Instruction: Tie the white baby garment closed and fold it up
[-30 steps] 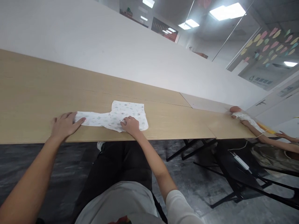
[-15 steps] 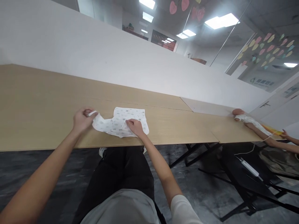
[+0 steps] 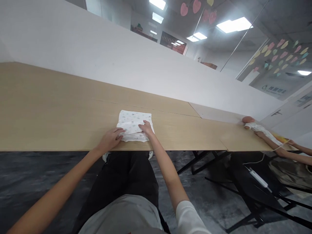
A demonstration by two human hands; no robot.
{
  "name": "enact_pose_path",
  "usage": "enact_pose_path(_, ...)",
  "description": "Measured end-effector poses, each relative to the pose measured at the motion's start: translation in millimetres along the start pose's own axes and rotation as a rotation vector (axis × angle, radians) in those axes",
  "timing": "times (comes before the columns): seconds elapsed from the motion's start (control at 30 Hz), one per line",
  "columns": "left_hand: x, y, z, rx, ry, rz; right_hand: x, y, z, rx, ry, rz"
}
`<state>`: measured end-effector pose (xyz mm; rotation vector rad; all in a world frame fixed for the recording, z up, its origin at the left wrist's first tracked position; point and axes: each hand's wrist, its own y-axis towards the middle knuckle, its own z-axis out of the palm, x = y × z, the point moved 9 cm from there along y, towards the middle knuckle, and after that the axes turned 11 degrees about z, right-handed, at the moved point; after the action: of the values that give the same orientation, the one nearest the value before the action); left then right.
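Observation:
A white baby garment (image 3: pixel 133 117) with a small print lies on the table in front of me. Its left part is folded across the body, making a flap whose lower edge runs slantwise over the cloth. At the left fold my left hand (image 3: pixel 112 138) rests with its fingers stretched out on the fabric, thumb apart from them. Over the garment's right side, my right hand (image 3: pixel 147 129) grips the end of the folded flap between thumb and fingers. Part of the cloth is hidden beneath that hand.
The long wooden table (image 3: pixel 60 107) runs along a white partition wall (image 3: pixel 97 58). At the far right a doll (image 3: pixel 262 128) in white clothing lies near another person's arms (image 3: pixel 290 152). A black chair (image 3: pixel 253 182) with a white power strip (image 3: pixel 258 179) stands at right.
My left hand has moved right, and the sleeve it held out to the left now lies folded over the garment. My right hand has shifted slightly right and now holds the flap's end.

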<state>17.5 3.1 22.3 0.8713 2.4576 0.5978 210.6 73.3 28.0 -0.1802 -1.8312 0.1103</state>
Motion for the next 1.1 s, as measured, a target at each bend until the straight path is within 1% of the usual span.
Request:
enact_pose_path(0.03, 4, -4, -1, 0.005, -0.010, -0.020, -2, 2, -2, -0.029, -0.060, -0.016)
enact_pose_path(0.1, 6, -9, -1, 0.023, -0.031, -0.044, -8, 2, -6, -0.060, -0.163, -0.002)
enact_pose_path(0.2, 3, -10, -2, 0.052, -0.053, -0.060, -7, -5, -4, -0.042, -0.340, -0.020)
enact_pose_path(0.3, 4, -9, -4, 0.113, -0.069, -0.068, 3, -17, -4, -0.061, -0.608, -0.104)
enact_pose_path(0.37, 11, -8, -8, 0.175, -0.109, -0.088, 10, -24, -7, -0.092, -0.789, -0.164)
enact_pose_path(0.43, 20, -6, -14, 0.212, -0.181, -0.115, 16, -30, -16, -0.126, -0.923, -0.197)
enact_pose_path(0.53, 36, -1, -29, 0.174, -0.246, -0.125, 22, -37, -39, -0.147, -1.031, -0.272)
enact_pose_path(0.6, 43, 1, -34, 0.150, -0.234, -0.120, 20, -40, -52, -0.091, -1.064, -0.351)
enact_pose_path(0.7, 47, 2, -28, 0.167, -0.205, -0.107, 4, -43, -64, 0.036, -1.105, -0.430)
enact_pose_path(0.77, 45, 2, -22, 0.179, -0.189, -0.087, -5, -46, -69, 0.066, -1.106, -0.464)
enact_pose_path(0.83, 42, 1, -18, 0.181, -0.166, -0.061, -10, -49, -72, 0.059, -1.070, -0.489)
enact_pose_path(0.97, 36, -1, -18, 0.136, -0.138, -0.004, -12, -55, -76, 0.064, -0.919, -0.509)
enact_pose_path(1.03, 33, -2, -20, 0.104, -0.166, 0.023, -9, -56, -79, 0.086, -0.783, -0.510)
enact_pose_path(1.1, 29, -2, -21, 0.094, -0.233, 0.042, -3, -51, -86, 0.100, -0.612, -0.471)
